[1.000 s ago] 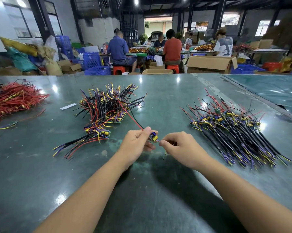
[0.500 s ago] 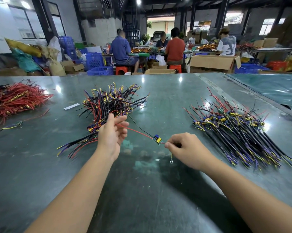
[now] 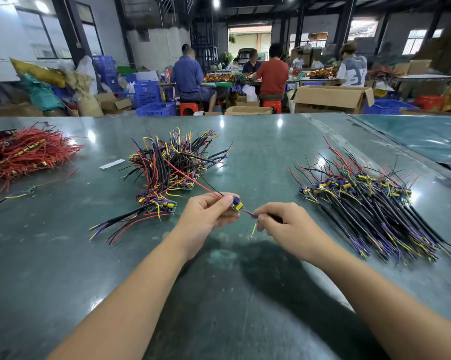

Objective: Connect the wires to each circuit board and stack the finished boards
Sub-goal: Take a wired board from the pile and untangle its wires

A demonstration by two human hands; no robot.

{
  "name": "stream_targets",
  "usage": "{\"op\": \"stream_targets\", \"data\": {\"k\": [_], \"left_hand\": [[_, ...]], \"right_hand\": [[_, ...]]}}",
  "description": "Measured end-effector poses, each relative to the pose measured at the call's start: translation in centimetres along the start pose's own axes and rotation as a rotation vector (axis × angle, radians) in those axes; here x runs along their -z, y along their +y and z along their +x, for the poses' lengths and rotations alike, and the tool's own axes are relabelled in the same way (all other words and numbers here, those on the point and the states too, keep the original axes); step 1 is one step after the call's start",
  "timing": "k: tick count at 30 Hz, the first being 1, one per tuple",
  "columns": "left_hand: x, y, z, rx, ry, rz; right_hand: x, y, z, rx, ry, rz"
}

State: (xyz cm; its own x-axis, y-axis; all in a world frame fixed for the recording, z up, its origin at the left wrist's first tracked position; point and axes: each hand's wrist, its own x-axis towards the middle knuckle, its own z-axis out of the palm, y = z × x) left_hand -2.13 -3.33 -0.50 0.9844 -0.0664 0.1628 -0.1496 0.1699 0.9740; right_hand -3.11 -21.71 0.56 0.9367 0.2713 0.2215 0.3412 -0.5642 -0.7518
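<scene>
Right now both hands work above the surface (image 3: 219, 294): left hand (image 3: 206, 216) pinches the board (image 3: 237, 204), right hand (image 3: 286, 227) pinches its wires (image 3: 250, 213). Keep the board steady, feed wires straight, avoid bending leads.

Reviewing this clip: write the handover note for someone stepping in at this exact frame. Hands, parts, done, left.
Left hand pinches a small circuit board, its red wire trailing back.
Right hand grips the board's purple and yellow leads.
Pile of wired boards lies ahead left; a neater pile lies right; red wire bundle far left.
Which pile is finished cannot be told.
Left: finish this board, stack it, continue.
</scene>
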Motion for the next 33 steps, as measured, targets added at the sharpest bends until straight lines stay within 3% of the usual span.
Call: {"op": "stream_targets", "data": {"k": [4,12,16,21,24,29,33], "left_hand": [[-0.4,0.2,-0.2,-0.022,0.030,-0.025],[-0.4,0.3,-0.7,-0.146,-0.030,-0.062],[-0.3,0.5,-0.9,-0.184,-0.151,-0.111],[-0.3,0.8,-1.0,-0.173,-0.196,-0.097],[-0.4,0.9,-1.2,-0.207,-0.164,0.040],[-1.1,0.8,-1.0,-0.198,0.004,0.119],[-1.4,0.0,-0.6,-0.101,0.108,0.215]], "right_hand": [[0.2,-0.2,0.0,-0.077,-0.038,0.042],[1.3,-0.9,-0.3,-0.322,-0.198,0.457],[1.7,-1.2,-0.4,-0.455,-0.319,0.751],[1.8,-1.3,-0.4,-0.503,-0.333,0.920],[1.8,-1.3,-0.4,-0.500,-0.312,0.986],[0.9,-1.0,-0.3,-0.415,-0.184,0.873],[0.0,-0.5,-0.1,-0.145,0.095,0.261]]}}
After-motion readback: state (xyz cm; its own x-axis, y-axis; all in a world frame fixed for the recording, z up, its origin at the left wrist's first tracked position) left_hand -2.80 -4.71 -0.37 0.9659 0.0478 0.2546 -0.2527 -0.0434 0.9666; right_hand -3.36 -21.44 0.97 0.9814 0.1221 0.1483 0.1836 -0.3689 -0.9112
